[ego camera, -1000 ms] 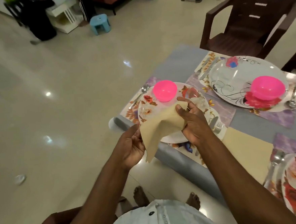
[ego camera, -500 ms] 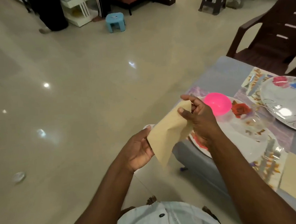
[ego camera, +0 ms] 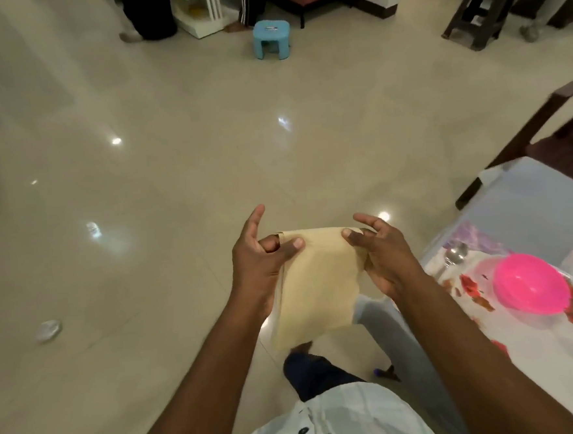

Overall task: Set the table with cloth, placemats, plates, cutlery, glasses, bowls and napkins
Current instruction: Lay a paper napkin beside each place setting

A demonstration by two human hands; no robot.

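Glossy floor tiles fill most of the view; the table (ego camera: 528,200) sits at the right edge with a plate (ego camera: 488,307) and pink bowl (ego camera: 531,288). Left hand (ego camera: 261,262) and right hand (ego camera: 386,257) each pinch a top corner of the napkin (ego camera: 317,282), held off the table. The napkin step looks underway; next, folding it and laying it at a setting.

Bare forearms here, no sleeves showing. A white shirt (ego camera: 340,423) with a stitched placket and a dark button (ego camera: 303,431), and dark trousers (ego camera: 318,374) below it.
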